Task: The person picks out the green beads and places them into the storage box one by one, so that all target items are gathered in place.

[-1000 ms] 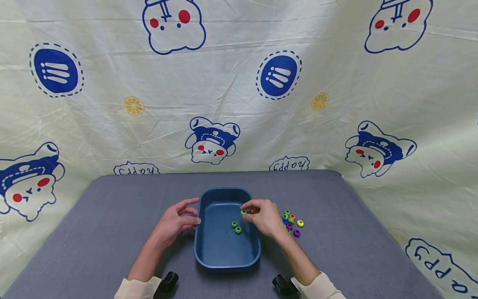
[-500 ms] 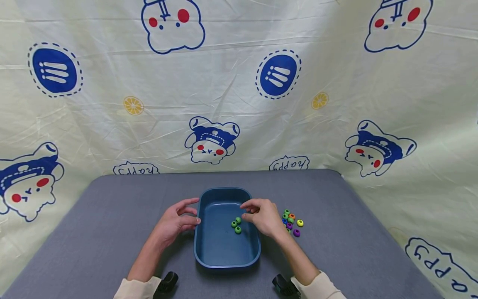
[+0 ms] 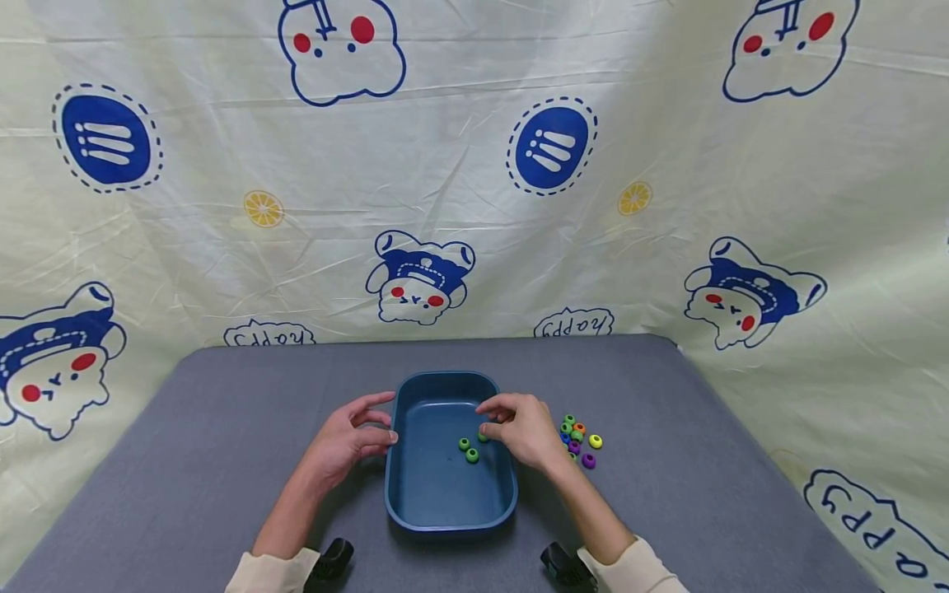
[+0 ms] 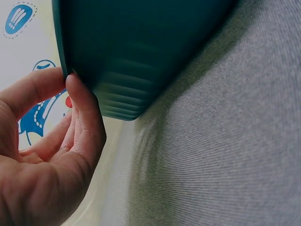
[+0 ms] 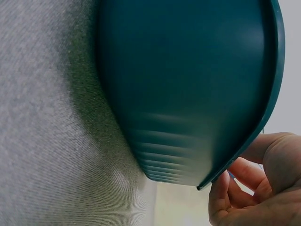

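A blue rectangular tray [image 3: 452,511] stands in the middle of the table. My left hand [image 3: 352,441] holds its left rim lightly; in the left wrist view, the thumb and a finger meet at the rim. My right hand [image 3: 528,428] is over the right rim, thumb and fingertips bent inward above the tray, with no bead visible between them. Inside the tray lie two green beads close together, one bead [image 3: 472,455] slightly nearer me. Another green bead [image 3: 483,437] sits by the right thumb, partly hidden. The right wrist view shows the tray's outer wall [image 5: 188,84] and that hand's fingers at the rim.
Several loose beads lie on the grey table [image 3: 259,461] right of the tray, partly behind the right hand. Among them are a yellow bead [image 3: 596,441], a purple bead [image 3: 589,461] and an orange bead [image 3: 579,428]. A printed curtain [image 3: 460,165] hangs behind.
The right hand has let go of a green bead, which dropped into the tray beside the other two, then rolled right toward the thumb. Both hands stay nearly in place.
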### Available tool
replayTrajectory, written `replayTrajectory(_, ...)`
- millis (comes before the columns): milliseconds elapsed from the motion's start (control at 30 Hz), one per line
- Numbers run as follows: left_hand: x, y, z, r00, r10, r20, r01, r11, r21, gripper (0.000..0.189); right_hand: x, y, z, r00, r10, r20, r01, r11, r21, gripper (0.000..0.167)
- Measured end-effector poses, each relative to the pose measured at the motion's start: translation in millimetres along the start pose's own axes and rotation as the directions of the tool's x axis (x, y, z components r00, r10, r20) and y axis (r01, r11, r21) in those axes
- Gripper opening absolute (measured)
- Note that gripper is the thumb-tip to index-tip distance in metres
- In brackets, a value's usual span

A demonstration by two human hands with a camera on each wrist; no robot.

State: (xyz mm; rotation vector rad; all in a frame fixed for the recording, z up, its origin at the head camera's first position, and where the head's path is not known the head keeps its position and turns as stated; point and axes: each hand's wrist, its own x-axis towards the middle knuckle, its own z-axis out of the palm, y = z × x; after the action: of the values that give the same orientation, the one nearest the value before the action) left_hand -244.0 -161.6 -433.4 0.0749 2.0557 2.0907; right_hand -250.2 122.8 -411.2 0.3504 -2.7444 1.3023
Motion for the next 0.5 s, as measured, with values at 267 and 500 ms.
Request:
replayTrajectory(267, -0.4, 0.2, -0.5, 1.000, 0.002, 0.004, -0.002, 1.000, 0.000, 0.064, -0.6, -3, -9, 0.998, 0.054, 0.009, -0.055, 0.995, 0.079, 0.019)
replayTrajectory(500, 0.1, -0.3, -0.8, 1.000, 0.002, 0.006, -0.002, 1.000, -0.001, 0.064, 1.3, 0, -24, 0.997, 0.076, -0.025, -0.074, 0.995, 0.065, 0.022)
